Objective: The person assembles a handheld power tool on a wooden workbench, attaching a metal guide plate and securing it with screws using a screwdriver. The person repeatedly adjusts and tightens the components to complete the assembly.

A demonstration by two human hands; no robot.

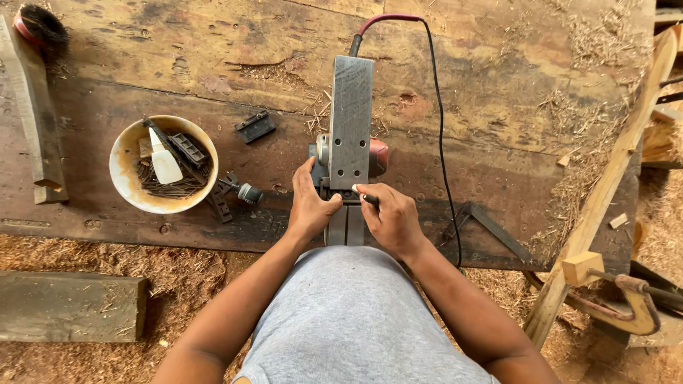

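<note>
The fingers (359, 190) of the right hand (391, 220) are pinched together around a small dark-handled tool (368, 200), its pale tip touching the metal sole of an upturned electric planer (350, 153). The left hand (310, 206) has its fingers curled and pressed against the planer's left side, thumb up beside the body; it steadies the machine rather than closing around it.

The planer lies upside down near the front edge of the workbench (498, 107), about midway along it, its long grey sole running away from the person. A red and black cord (435, 107) leaves its far end and loops back down the right side to the front edge.

To the left, near the front edge, stands a round pale bowl (124, 174) holding nails, a white blade-like piece and dark metal parts. Just beside its right rim lie a small dark fitting (245, 192) and, farther back, a black clamp piece (255, 126). A brush (39, 28) sits at the far left corner. Wood shavings (590, 43) are scattered towards the far right corner.
</note>
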